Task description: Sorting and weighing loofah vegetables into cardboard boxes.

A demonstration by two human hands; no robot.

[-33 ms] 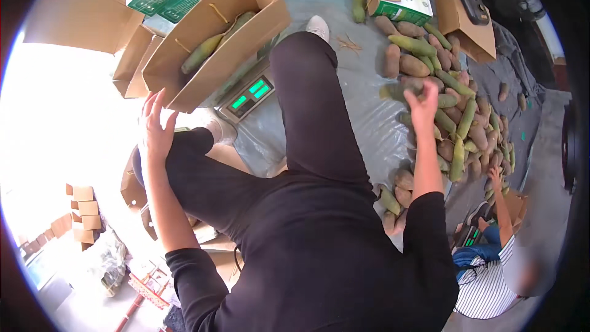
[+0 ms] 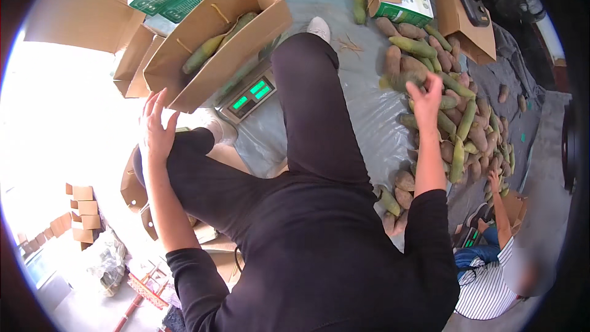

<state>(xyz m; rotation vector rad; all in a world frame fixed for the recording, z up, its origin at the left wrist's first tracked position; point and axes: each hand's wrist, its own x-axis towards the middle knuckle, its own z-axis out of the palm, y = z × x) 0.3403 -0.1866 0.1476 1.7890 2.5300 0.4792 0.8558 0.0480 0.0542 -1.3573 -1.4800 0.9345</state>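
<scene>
The right hand (image 2: 427, 103), curled, grips a green radish (image 2: 402, 80) at the left edge of the heap (image 2: 467, 118); the left hand (image 2: 158, 133), loosely open and empty, is beside the near edge of the carton (image 2: 265, 21).

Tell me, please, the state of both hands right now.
Left hand: open, holding nothing visible, beside the cardboard box.
Right hand: closed on a green radish, blurred.

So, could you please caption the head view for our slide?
Right hand holding a vegetable by the pile, left hand beside an open box.
</scene>
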